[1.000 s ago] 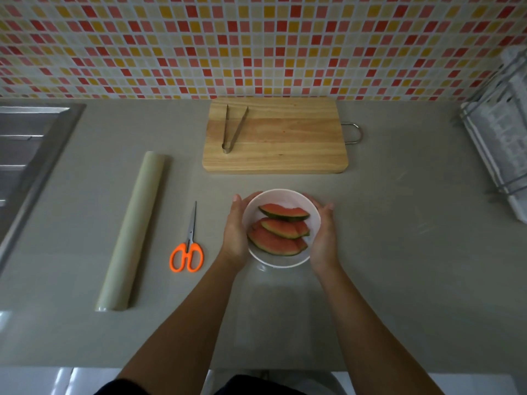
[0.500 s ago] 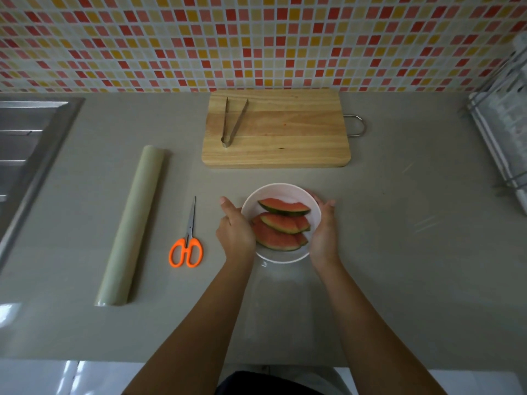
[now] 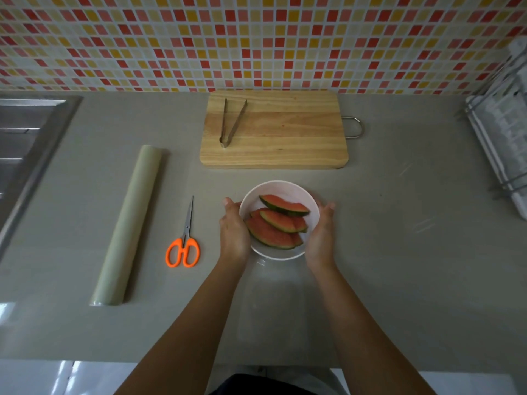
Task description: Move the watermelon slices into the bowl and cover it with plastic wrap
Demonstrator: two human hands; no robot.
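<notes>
Head view: round white bowl (image 3: 281,192) of red, green-rinded watermelon slices (image 3: 278,220) cupped between left hand (image 3: 234,233) and right hand (image 3: 320,238), fingers pressed together against its sides; orange-handled scissors (image 3: 184,243) left.

A grey counter (image 3: 413,252) meets a wall of red, orange and yellow mosaic tiles (image 3: 256,38); light is dim.
</notes>
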